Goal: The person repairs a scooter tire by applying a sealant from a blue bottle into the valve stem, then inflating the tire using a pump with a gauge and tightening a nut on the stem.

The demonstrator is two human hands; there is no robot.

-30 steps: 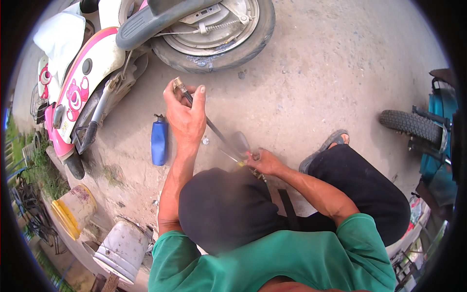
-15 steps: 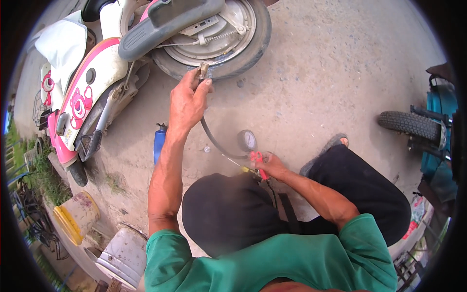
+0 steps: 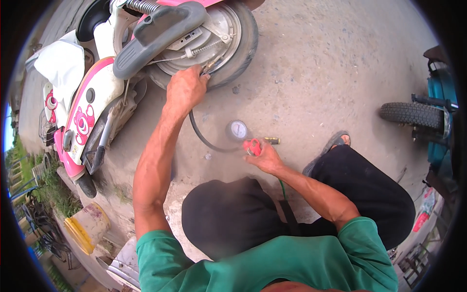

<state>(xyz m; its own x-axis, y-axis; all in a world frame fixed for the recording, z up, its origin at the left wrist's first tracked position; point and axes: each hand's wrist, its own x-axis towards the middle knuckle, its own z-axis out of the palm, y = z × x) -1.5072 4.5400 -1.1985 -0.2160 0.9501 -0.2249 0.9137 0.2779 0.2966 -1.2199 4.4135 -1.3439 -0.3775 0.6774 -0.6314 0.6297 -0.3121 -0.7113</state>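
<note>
At the rear wheel (image 3: 249,48) of a white and pink scooter (image 3: 103,78), my left hand (image 3: 186,89) is closed around the end of a black hose (image 3: 198,131). A metal tip pokes past my fingers against the wheel's rim; whether it sits on a valve cannot be told. The hose curves down to a tire inflator (image 3: 253,145) with a red body, gripped in my right hand (image 3: 266,159) above the ground. Its round white-faced gauge (image 3: 238,130) is turned up toward me. A brass-coloured fitting (image 3: 272,140) sticks out beyond my right fingers.
Grey footrest (image 3: 158,36) overhangs the wheel. Several pails, including a yellow-rimmed one (image 3: 80,236), stand at lower left beside weeds. Another vehicle's knobbly tire (image 3: 411,118) juts in from the right. My sandalled foot (image 3: 340,140) rests on the concrete ground (image 3: 311,78).
My left hand has brought the hose end onto the wheel's rim. My right hand has moved up slightly and turned the inflator, swinging its brass fitting round to the right. My left forearm now covers the blue bottle.
</note>
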